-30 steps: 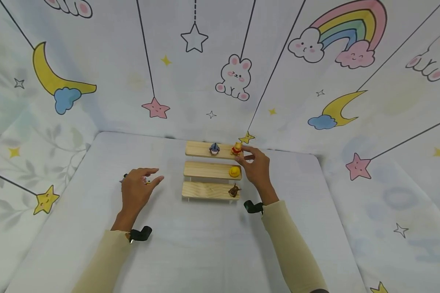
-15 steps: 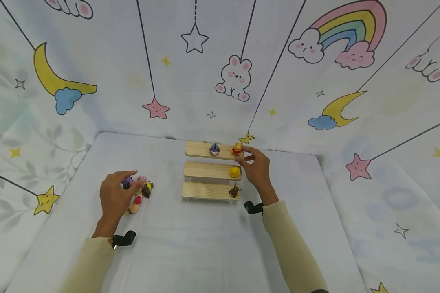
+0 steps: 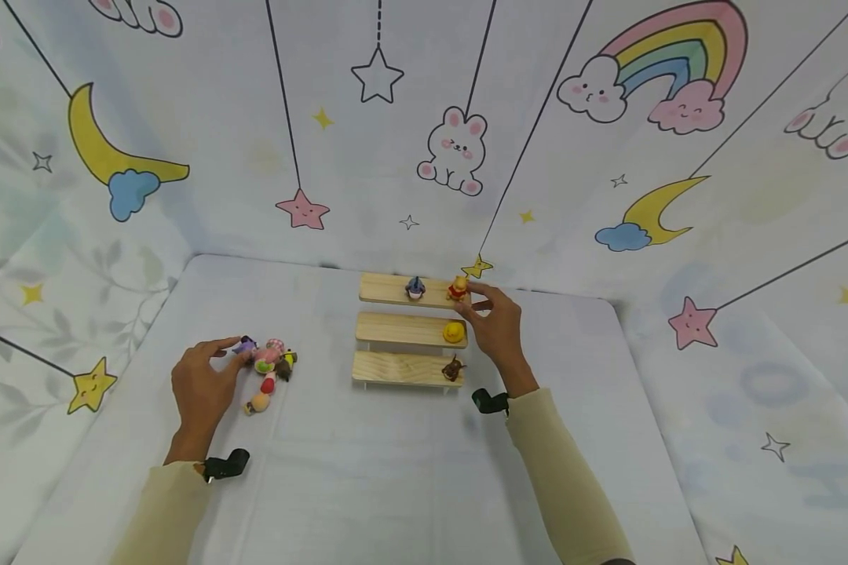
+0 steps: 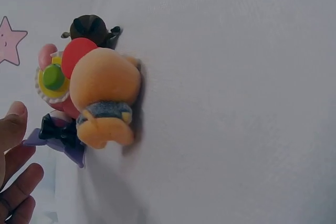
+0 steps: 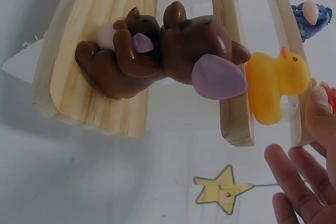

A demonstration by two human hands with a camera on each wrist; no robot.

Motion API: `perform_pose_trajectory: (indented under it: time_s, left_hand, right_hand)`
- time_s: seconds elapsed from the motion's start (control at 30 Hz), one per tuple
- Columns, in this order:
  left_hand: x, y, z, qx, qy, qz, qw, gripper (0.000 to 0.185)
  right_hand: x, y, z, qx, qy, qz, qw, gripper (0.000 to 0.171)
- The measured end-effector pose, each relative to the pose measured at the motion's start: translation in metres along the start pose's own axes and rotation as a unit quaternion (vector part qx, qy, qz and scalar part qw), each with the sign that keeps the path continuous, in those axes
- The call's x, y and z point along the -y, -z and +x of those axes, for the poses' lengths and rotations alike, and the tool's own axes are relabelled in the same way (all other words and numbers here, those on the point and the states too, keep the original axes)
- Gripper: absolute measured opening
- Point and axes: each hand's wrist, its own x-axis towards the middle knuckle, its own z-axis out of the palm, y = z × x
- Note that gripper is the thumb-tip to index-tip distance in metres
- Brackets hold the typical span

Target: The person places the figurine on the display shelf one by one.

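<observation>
A yellow duck and brown dog stand on wooden shelves.

A small yellow-and-red bear figure stands upright at the right end of the top wooden shelf.

Open desk lies between the toy cluster and the wooden steps; figures crowd the steps' right ends.
</observation>
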Motion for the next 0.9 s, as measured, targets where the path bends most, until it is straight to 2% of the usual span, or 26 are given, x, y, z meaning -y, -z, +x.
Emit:
perform_pose_trajectory:
  time_s: [0.3, 0.57, 0.7, 0.9]
  left_hand:
    - [0.011, -0.003, -0.001, -0.005, 0.037, -0.012, 0.9992, 0.019]
    - [0.014, -0.003, 0.007, 0.015, 0.048, 0.004, 0.9987, 0.016]
    - [0.011, -0.003, 0.013, 0.033, 0.048, 0.02, 0.9981, 0.016]
    - [0.002, -0.009, 0.024, 0.062, 0.032, 0.032, 0.9971, 0.015]
  right_hand:
    - [-0.001, -0.001, 0.0, -0.002, -0.018, 0.0, 1.0, 0.047]
    - [0.0, -0.001, -0.001, -0.001, -0.015, 0.001, 1.0, 0.046]
    - [-0.001, -0.002, -0.002, -0.002, -0.015, -0.003, 1.0, 0.048]
    - [0.0, -0.002, -0.002, -0.003, -0.02, -0.004, 1.0, 0.049]
